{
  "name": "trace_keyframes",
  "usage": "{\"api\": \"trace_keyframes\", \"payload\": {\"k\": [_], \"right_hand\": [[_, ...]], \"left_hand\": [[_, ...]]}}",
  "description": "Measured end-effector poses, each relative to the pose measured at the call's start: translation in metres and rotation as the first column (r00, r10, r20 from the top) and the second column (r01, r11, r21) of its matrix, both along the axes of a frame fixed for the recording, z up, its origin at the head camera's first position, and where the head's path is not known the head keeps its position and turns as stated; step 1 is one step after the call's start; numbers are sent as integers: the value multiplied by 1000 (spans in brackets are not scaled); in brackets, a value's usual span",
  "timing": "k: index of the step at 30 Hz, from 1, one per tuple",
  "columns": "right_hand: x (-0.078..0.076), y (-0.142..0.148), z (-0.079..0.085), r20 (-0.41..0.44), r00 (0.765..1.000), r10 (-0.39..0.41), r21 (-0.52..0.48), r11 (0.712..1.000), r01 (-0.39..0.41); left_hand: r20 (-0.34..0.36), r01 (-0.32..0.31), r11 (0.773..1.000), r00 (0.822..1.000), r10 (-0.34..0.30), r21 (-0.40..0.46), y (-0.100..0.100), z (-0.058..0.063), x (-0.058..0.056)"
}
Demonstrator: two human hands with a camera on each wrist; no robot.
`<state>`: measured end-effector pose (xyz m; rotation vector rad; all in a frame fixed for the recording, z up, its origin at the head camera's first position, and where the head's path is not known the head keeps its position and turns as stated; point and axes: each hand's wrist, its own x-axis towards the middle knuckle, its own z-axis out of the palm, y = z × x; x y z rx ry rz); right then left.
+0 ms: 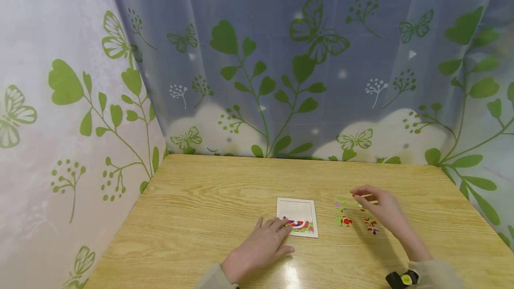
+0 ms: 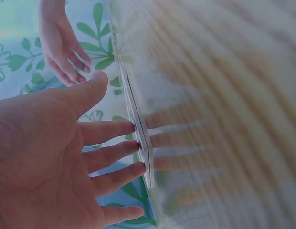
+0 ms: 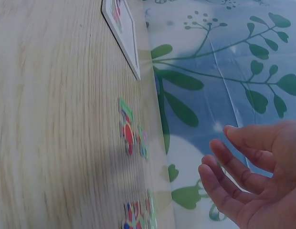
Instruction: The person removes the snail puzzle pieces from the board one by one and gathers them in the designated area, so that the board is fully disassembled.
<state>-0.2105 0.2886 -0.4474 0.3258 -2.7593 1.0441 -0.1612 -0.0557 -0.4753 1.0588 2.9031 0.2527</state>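
Note:
A white puzzle tray (image 1: 296, 206) lies on the table, its near part filled with joined colorful pieces (image 1: 299, 225). My left hand (image 1: 263, 242) rests with spread fingers on the tray's near left corner; in the left wrist view its fingertips (image 2: 138, 145) touch the tray's edge. Above the loose puzzle pieces to the right hovers my right hand (image 1: 379, 204), its fingers loosely bent with nothing between them. Loose pieces include a green one with a pink flower (image 1: 339, 205), a red and green one (image 1: 344, 221) and a red and blue one (image 1: 371, 225). Another piece (image 1: 362, 208) is partly hidden by the right hand.
The wooden table (image 1: 201, 200) reaches back to a blue curtain (image 1: 257, 79) printed with green leaves and butterflies. A pale curtain (image 1: 72, 137) hangs along the left side. On the right wrist is a black strap device (image 1: 401, 278).

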Motion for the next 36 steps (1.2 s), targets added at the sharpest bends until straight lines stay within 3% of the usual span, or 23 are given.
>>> {"api": "trace_keyframes", "payload": {"k": [9,22,36], "right_hand": [[-6,-27,-5,-12,998,57,-30,998,-57],[-10,-72,-11,41,988,152,-55,987,-149],[-17,-113,-21,40,932,361,-35,932,-360]], "left_hand": [[-2,-2,1000,1000,2,21,-2,0,-1],[26,-40,999,999,39,16,-15,0,1],[70,-34,999,997,34,2,-26,-1,5]]}}
